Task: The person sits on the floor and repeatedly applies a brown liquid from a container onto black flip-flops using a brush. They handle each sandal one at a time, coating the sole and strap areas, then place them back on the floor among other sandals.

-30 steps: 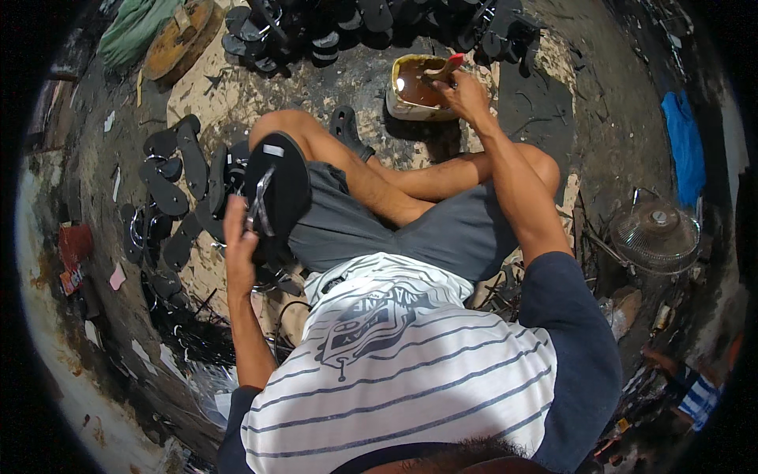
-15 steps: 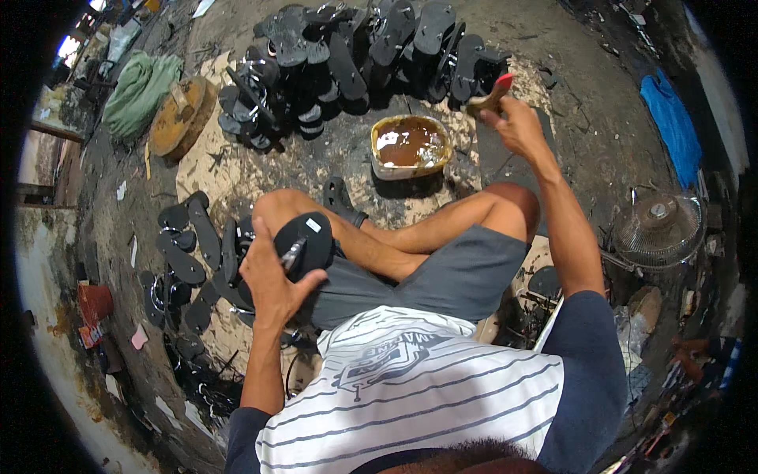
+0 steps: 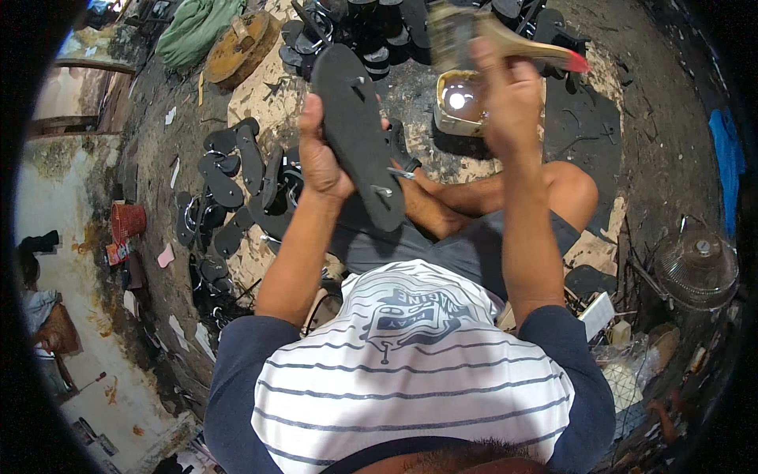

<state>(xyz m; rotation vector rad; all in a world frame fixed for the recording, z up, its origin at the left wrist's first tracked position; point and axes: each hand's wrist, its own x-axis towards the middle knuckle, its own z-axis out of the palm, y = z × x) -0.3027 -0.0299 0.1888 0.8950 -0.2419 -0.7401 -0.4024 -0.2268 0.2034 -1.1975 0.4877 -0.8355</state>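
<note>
My left hand (image 3: 322, 158) is wrapped round the edge of a black flip-flop (image 3: 351, 134), held up in front of me with the sole side facing up. Pale strap ends poke through its holes. Raised at the right, my right hand (image 3: 509, 103) grips a wide brush (image 3: 521, 43) by its wooden handle with a red tip. The bristle end is smeared by motion. Just behind that hand on the ground stands a pale tub (image 3: 454, 126) of glossy brown liquid, partly hidden by my fingers.
Several black flip-flops (image 3: 221, 186) lie left of my legs, and more stand at the far side. A round wooden block (image 3: 241, 55) and green sack (image 3: 193, 31) sit far left. At right are a fan (image 3: 695, 272) and blue cloth (image 3: 725, 166). Another person (image 3: 47, 308) shows at the left rim.
The flip-flop has been raised and turned lengthwise in my left hand. My right hand has brought the brush inward, from beside the tub to in front of it. The view has shifted.
</note>
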